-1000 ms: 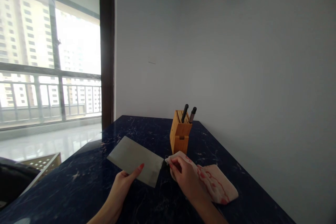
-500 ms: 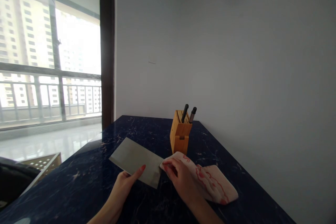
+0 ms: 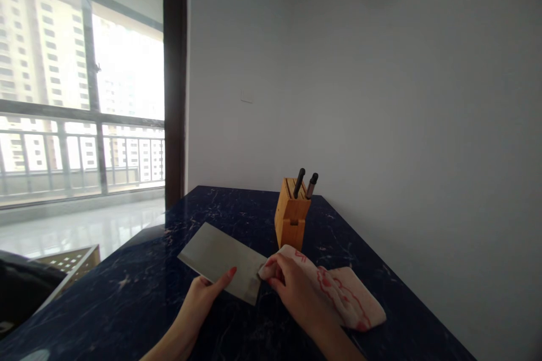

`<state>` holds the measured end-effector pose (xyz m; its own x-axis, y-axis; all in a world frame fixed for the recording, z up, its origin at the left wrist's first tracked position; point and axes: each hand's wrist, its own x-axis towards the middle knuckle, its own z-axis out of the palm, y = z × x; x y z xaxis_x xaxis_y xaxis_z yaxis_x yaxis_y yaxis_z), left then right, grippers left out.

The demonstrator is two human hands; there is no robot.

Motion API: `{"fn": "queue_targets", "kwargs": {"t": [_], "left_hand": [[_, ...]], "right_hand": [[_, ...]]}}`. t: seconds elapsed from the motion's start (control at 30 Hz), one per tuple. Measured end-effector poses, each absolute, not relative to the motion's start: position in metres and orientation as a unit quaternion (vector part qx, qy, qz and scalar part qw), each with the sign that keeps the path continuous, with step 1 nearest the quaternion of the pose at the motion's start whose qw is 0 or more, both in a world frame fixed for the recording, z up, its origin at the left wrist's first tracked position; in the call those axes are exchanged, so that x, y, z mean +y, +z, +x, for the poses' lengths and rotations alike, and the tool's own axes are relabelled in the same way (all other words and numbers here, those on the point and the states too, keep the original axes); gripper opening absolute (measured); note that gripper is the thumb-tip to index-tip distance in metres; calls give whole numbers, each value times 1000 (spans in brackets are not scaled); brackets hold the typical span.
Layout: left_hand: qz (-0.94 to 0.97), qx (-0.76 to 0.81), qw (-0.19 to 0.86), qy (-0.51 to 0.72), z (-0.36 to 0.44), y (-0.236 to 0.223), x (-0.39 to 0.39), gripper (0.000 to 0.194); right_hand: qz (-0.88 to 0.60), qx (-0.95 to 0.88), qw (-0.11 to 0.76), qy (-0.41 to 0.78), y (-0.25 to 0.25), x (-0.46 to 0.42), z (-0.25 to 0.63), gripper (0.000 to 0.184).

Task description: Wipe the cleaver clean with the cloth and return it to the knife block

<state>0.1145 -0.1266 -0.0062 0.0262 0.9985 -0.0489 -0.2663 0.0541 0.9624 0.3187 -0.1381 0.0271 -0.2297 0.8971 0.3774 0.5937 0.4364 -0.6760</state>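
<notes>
Broad flat cleaver blade [image 3: 220, 262] lying tilted on the dark blue marbled countertop [image 3: 127, 293], near edge of centre, long side running from far left to near right. Left hand [image 3: 202, 300] holding the blade at its near edge, thumb with a red nail laid on top, fingers curled beneath and out of sight. Right hand [image 3: 296, 287] closed on a corner of a white cloth with red pattern [image 3: 339, 293], pressing that bunched corner against the blade's right end. Rest of the cloth spread on the countertop to the right of the hand, toward the grey wall [image 3: 359, 96]. Wooden knife block [image 3: 291, 214] upright just beyond the cloth and blade, touching neither as far as can be told, with two dark handles [image 3: 305, 183] sticking up from its slots. At far left, a large window [image 3: 80, 96] with railing and pale tower blocks outside. At near left, below the countertop edge, a perforated light-coloured bin or crate [image 3: 68, 262], only partly visible.
</notes>
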Motion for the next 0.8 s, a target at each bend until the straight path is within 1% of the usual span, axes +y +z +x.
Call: {"fn": "queue_targets", "kwargs": {"t": [0.17,0.33,0.57,0.7,0.8], "left_hand": [[414,441,575,550,114,-6,-126,40],[418,441,576,548,114,-5,-126,40],[416,436,582,546,115,-1,-130,39],[420,436,567,559,116,1,-132,40],[427,441,547,569,117,1,-132,43]], "right_hand": [[-460,-775,392,184,35,-141,315,23],[-452,-763,415,200,27,-135,315,21],[-444,-764,420,206,18,-130,314,19],[-466,-745,430,206,12,-128,314,18],[-507,-721,430,194,15,-129,315,13]]}}
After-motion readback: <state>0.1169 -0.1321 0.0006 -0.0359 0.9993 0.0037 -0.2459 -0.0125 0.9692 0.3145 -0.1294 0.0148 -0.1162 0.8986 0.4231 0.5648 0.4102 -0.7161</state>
